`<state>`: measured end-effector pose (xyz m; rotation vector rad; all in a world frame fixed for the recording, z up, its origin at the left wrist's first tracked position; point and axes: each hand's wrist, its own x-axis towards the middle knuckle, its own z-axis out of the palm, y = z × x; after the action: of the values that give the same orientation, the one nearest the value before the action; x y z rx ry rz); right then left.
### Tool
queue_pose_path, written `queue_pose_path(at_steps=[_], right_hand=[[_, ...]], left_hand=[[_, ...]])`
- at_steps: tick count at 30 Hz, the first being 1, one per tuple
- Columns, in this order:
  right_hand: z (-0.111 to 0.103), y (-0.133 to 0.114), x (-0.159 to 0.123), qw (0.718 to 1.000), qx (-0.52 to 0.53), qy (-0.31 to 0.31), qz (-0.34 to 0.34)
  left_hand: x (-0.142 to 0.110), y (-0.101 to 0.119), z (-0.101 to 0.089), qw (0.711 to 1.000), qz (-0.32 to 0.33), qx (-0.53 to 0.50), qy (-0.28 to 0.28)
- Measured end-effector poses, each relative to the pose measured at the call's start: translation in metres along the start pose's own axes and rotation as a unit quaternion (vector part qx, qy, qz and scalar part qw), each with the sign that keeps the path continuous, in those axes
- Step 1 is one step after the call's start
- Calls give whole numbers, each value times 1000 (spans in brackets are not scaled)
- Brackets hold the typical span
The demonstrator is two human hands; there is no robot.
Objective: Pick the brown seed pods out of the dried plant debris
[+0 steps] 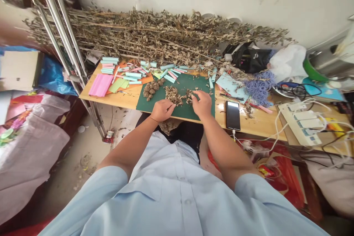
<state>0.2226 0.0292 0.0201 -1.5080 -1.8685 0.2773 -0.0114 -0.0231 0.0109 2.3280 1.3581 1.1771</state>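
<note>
On the dark green mat (179, 110) lies a loose heap of dried leaves (173, 95). My left hand (162, 110) rests at the mat's front edge, just below that heap. Its fingers are curled together, and what they hold, if anything, is hidden. A smaller bunch of dried leaf bits (189, 96) lies right of the heap. My right hand (202, 104) is beside this bunch with thumb and forefinger apart, the fingertips close to the bits. Several brown rolled balls of dried leaf (152, 89) sit clustered at the mat's left side.
Long dried leafy stalks (155, 33) stretch along the back of the table. Blue and pink paper rolls (132, 75) lie behind the mat. To the right are a phone (232, 115) on a cable, purple yarn (260, 86) and a power strip (300, 123). A metal tripod (65, 33) stands left.
</note>
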Motion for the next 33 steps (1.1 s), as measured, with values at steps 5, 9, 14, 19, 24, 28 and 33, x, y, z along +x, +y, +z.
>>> queue_pose_path(at_steps=[5, 9, 14, 19, 24, 28, 33], right_hand=[[0, 9, 34, 992, -35, -116, -33], [10, 5, 50, 981, -69, -178, -44], [13, 5, 56, 973, -90, -213, 7], [7, 15, 52, 985, -59, -160, 9], [4, 25, 44, 996, -20, -87, 6], [8, 14, 23, 994, -18, -105, -1], [3, 9, 7, 993, 7, -108, -45]], left_hand=[[0, 0, 0, 1000, -2, 7, -1], [0, -1, 2, 1000, 2, 14, 0], [0, -2, 3, 1000, 6, 19, 0], [1, -1, 2, 1000, 1, 7, 2], [0, -3, 2, 1000, -6, -3, 4], [-1, -4, 2, 1000, 3, -7, 12], [1, -5, -1, 1000, 11, -16, 11]])
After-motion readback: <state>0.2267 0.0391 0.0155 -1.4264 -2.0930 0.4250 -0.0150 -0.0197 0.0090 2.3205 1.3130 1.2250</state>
